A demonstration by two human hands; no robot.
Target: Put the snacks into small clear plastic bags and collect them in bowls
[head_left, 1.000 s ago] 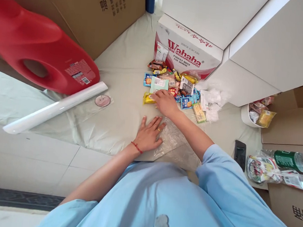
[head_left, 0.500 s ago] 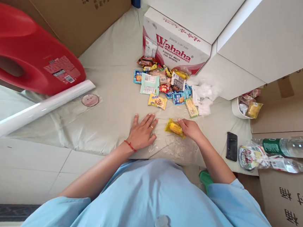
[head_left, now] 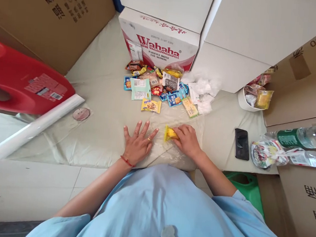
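Note:
My right hand (head_left: pixel 187 140) lies over a yellow wrapped snack (head_left: pixel 169 134), its fingers closed round it so that only the left end of the wrapper shows. To the left, my left hand (head_left: pixel 138 143) rests flat with spread fingers on the covered table (head_left: pixel 101 135) and holds nothing. A clear plastic sheet (head_left: pixel 159 153) lies under the snack. Beyond my hands is a pile of packaged snacks, with a yellow cookie packet (head_left: pixel 151 105), a pale green packet (head_left: pixel 141 89), a blue packet (head_left: pixel 176 97) and a yellow-green packet (head_left: pixel 190 107) at its near side.
Behind the pile stands a Wahaha carton (head_left: pixel 159 45). On the left are a red jug (head_left: pixel 25 81) and a white roll (head_left: pixel 32 129). A white bowl of snacks (head_left: pixel 244 102), a phone (head_left: pixel 241 144) and plastic bottles (head_left: pixel 311 137) are on the right.
My right hand has moved from pinching the snack's right end to covering most of it. The fingers of my left hand have spread wider. The camera view has shifted.

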